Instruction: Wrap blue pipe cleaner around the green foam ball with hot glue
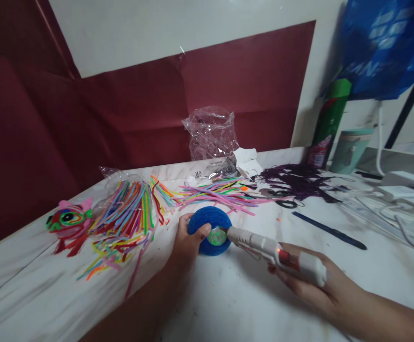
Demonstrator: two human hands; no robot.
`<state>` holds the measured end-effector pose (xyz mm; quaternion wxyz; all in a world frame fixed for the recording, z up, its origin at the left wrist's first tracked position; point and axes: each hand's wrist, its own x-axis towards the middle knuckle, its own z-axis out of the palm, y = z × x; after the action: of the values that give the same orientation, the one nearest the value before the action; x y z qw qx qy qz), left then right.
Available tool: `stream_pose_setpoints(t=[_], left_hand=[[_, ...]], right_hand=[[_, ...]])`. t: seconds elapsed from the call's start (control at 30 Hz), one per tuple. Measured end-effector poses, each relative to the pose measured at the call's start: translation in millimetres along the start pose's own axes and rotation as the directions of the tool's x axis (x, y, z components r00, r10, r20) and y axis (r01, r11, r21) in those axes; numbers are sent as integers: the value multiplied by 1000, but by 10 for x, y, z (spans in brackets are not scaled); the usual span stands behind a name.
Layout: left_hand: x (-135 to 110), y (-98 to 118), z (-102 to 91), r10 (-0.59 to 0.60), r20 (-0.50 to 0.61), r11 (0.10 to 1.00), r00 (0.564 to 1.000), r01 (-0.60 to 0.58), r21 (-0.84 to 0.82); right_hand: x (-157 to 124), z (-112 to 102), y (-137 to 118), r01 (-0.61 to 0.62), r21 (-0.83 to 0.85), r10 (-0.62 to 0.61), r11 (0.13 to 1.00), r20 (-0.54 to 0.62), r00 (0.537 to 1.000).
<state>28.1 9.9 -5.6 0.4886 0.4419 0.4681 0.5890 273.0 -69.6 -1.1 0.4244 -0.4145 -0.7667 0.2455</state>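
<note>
My left hand (pixel 192 237) grips the left side of a round blue disc (pixel 211 216), its thumb lying across the face. A shiny greenish, see-through patch (pixel 217 236) shows at the disc's lower middle. In my right hand (pixel 310 285) is a white glue gun (pixel 260 243) with a small red light glowing on its body. Its nozzle points left and meets, or nearly meets, the disc's right edge; I cannot tell if they touch. The fingers of my right hand are wrapped round the handle, partly hidden beneath the gun.
Colourful pipe cleaners (pixel 128 204) spread across the table's left and middle. A pink fish-like figure (pixel 70 223) stands far left. Behind are a clear plastic bag (pixel 212 135) and dark purple strands (pixel 295 180). To the right lie a dark blue strip (pixel 330 230), a green cup (pixel 351 151) and white cables (pixel 388 216).
</note>
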Motion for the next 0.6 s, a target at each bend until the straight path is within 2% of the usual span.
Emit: stream_pose_setpoints(t=[0.2, 0.37, 0.6], left_hand=[[-11, 25, 12, -18, -19, 999, 1000, 17, -50], [-23, 26, 14, -4, -14, 1000, 1000, 4, -20], [-11, 15, 7, -15, -18, 998, 1000, 14, -55]], right_hand=[[-1, 9, 6, -3, -27, 2, 1000, -49, 999], [7, -7, 7, 19, -18, -18, 1000, 22, 1000], [8, 0, 21, 6, -13, -7, 1000, -4, 1000]])
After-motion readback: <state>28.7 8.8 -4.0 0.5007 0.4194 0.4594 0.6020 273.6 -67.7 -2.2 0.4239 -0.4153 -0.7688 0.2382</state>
